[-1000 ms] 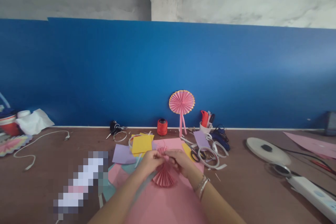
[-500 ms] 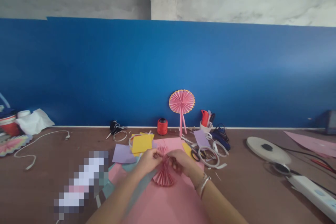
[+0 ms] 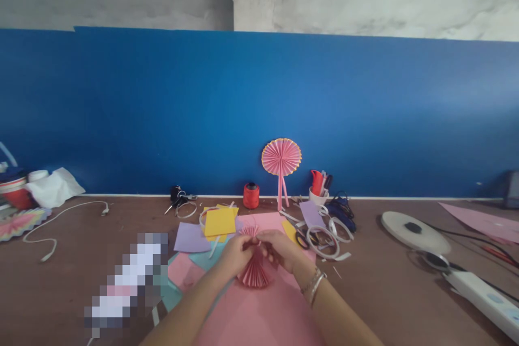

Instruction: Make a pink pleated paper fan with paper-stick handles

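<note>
A pleated pink paper fan sits between both my hands above a large pink paper sheet. My left hand pinches the fan's gathered middle from the left. My right hand pinches the same spot from the right, fingers curled; bracelets ring that wrist. The pleats spread downward below my fingers, and a small tuft shows above them.
A finished pink fan on a stick leans on the blue wall. Yellow and purple papers, tape rolls, scissors, a red spool, a pen cup, a white cable and a power strip lie around.
My left hand has shifted slightly right and closer to the fan's middle. The fan's lower pleats have drawn in a little. Nothing else has moved.
</note>
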Demonstrator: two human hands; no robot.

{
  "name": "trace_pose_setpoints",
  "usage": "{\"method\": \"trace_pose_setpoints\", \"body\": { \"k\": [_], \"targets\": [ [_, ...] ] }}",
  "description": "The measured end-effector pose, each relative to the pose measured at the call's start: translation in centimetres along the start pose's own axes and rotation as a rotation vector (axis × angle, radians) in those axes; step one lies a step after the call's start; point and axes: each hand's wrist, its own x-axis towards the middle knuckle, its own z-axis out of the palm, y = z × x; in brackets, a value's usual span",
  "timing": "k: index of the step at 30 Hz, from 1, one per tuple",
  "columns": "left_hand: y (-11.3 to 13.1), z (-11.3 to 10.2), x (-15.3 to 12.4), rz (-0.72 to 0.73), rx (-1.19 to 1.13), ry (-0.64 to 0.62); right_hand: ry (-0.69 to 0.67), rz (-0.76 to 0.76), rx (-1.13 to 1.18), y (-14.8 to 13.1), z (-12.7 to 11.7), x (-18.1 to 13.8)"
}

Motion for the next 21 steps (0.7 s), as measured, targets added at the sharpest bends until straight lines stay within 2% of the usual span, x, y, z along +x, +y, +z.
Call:
{"method": "trace_pose_setpoints", "body": {
  "k": [8, 15, 21],
  "targets": [
    [-0.1, -0.3, 0.2, -0.085, 0.045, 0.087, 0.029, 0.032, -0.029, -0.4, 0.0, -0.3],
    [0.1, -1.7, 0.1, -0.155, 0.058, -0.007, 0.101, 0.092, -0.118, -0.5, -0.3, -0.2],
    [-0.4, -2.9, 0.3, -0.225, 0.123, -0.079, 0.163, 0.170, -0.299, 0.0, -0.5, 0.5]
  ]
}}
